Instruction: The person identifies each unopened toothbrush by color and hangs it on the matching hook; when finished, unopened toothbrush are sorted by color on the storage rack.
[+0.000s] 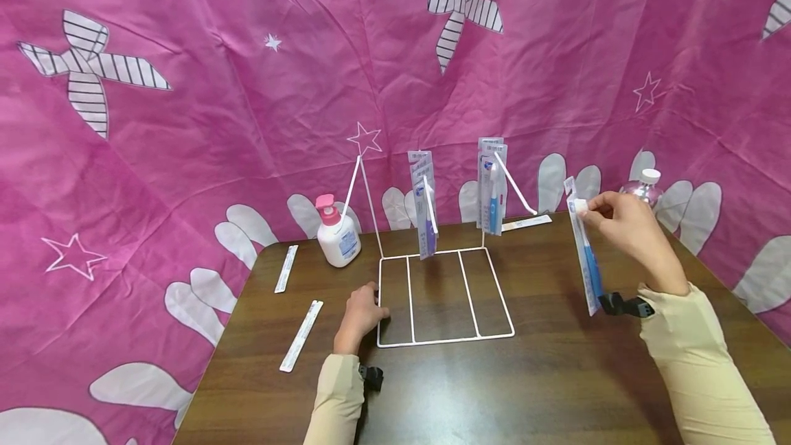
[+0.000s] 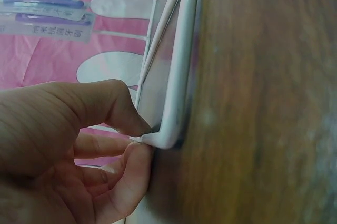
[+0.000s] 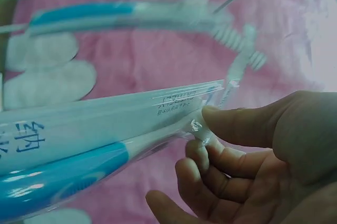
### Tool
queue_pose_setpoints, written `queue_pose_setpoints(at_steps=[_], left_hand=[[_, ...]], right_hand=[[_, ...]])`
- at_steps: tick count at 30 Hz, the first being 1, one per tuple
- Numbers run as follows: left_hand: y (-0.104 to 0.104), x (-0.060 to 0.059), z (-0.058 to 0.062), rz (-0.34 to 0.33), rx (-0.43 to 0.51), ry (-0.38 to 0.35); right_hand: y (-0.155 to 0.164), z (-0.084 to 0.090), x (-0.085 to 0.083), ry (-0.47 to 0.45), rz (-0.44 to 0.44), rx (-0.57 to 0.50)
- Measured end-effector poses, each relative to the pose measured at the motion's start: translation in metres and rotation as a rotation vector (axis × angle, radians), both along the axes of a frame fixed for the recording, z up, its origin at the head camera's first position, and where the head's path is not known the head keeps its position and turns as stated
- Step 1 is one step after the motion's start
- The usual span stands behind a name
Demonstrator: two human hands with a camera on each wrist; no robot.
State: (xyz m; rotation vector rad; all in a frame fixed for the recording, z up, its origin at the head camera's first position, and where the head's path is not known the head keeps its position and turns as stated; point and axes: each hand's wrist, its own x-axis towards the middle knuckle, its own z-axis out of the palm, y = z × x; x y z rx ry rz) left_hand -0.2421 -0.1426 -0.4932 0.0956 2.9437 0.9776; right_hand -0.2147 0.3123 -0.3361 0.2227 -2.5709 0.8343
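Observation:
A white wire rack (image 1: 445,340) stands mid-table with a flat base and two slanted hooks. A purple toothbrush pack (image 1: 423,208) hangs on the left hook and a blue one (image 1: 492,191) on the right hook. My left hand (image 1: 364,307) pinches the base's front-left corner; the left wrist view shows the thumb and a finger of my left hand (image 2: 141,137) on the rack's corner (image 2: 171,129). To the right of the rack, my right hand (image 1: 624,225) holds a blue toothbrush pack (image 1: 587,259) by its top, hanging above the table. In the right wrist view, my right hand (image 3: 202,129) pinches the pack (image 3: 105,134).
A pump bottle with a pink top (image 1: 336,235) stands left of the rack. Flat white packs lie at the far left (image 1: 287,268), front left (image 1: 301,335) and behind the rack (image 1: 526,223). A white-capped bottle (image 1: 643,187) sits at the back right. Pink cloth surrounds the table.

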Motion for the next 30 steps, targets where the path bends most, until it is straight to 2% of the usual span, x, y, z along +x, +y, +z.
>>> queue_pose_setpoints(at_steps=[5, 12, 19, 25, 30], left_hand=[[0.0, 0.0, 0.0, 0.003, 0.005, -0.019], [0.0, 0.0, 0.0, 0.009, 0.011, -0.03], [0.0, -0.001, -0.001, 0.004, 0.006, -0.009], [0.0, -0.001, -0.001, 0.007, 0.014, -0.011], [0.0, -0.002, -0.002, 0.005, 0.009, -0.009]], right_hand=[[-0.017, 0.014, 0.017, 0.028, 0.003, -0.032], [-0.044, 0.032, 0.05, 0.108, 0.05, -0.201], [-0.066, 0.042, 0.078, 0.182, 0.095, -0.313], [-0.074, 0.047, 0.094, 0.186, 0.125, -0.324], [-0.077, 0.047, 0.096, 0.182, 0.155, -0.271]])
